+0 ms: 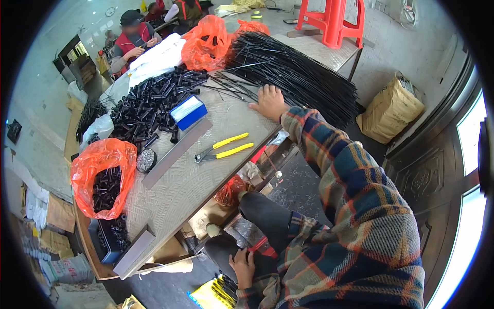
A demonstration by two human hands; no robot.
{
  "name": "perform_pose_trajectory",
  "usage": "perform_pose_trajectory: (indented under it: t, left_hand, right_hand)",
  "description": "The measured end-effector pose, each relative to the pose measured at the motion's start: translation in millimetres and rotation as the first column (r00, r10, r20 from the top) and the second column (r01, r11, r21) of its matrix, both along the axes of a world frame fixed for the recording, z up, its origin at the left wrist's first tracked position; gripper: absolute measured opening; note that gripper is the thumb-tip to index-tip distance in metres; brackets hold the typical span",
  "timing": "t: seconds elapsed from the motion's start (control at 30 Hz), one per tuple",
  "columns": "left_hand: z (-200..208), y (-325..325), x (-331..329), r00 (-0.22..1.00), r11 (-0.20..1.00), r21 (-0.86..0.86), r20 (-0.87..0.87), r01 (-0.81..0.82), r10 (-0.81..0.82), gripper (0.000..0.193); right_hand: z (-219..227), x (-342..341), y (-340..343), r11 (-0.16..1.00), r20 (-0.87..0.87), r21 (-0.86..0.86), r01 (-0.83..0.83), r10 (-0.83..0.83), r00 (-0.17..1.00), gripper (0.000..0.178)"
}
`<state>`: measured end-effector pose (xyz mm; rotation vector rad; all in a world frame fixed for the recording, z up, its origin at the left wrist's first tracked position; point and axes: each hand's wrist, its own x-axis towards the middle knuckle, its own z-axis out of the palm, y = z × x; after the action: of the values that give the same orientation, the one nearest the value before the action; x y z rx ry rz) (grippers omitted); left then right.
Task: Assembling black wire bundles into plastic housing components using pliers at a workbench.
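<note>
My right hand [269, 103] lies palm down on the table's edge, fingers extended, against a large heap of thin black rods [298, 77]. It holds nothing. Lower in view, my left hand [243, 265] rests on my dark-trousered leg with its fingers spread and nothing in them. Yellow-handled cutting pliers [224, 148] lie on the tabletop [180, 180] with their handles apart. Behind them are a flat metal bar [177, 154], a blue and white box [188, 112] and a big pile of short black tubular parts [149, 100].
An orange plastic bag [103, 177] of black parts stands at the table's left; another orange bag [207, 44] is farther back. A red stool [332, 23] sits on the far end. A co-worker [135, 38] works across the table. A brown sack [391, 110] stands by the wall.
</note>
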<state>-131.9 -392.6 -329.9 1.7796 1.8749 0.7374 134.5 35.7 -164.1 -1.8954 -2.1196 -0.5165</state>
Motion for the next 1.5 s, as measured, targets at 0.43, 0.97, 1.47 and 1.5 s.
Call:
perform_pose_trajectory:
  t: [0.43, 0.97, 1.47, 1.5]
  left_hand:
    - [-21.1, 3.2, 1.3, 0.993, 0.972, 0.214, -0.035, -0.102, 0.112, 0.012]
    - [-14.2, 2.6, -1.2, 0.99, 0.964, 0.224, 0.018, -0.144, 0.143, 0.011]
    - [-22.1, -0.8, -2.7, 0.981, 0.939, 0.288, 0.095, -0.189, 0.168, 0.011]
    - [-21.9, -0.1, -1.1, 0.981, 0.942, 0.278, 0.1, -0.187, 0.165, 0.011]
  right_hand:
    - [5.4, -2.1, -2.9, 0.994, 0.031, 0.095, 0.055, -0.058, 0.998, 0.064]
    - [-7.0, -6.8, -25.7, 0.979, 0.148, 0.07, -0.193, 0.181, 0.972, 0.036]
    - [62.2, -22.0, 25.8, 0.962, -0.526, -0.149, -0.228, 0.118, 0.842, 0.028]
    - [66.0, -20.1, 33.1, 0.956, -0.484, -0.224, -0.192, 0.062, 0.873, 0.031]
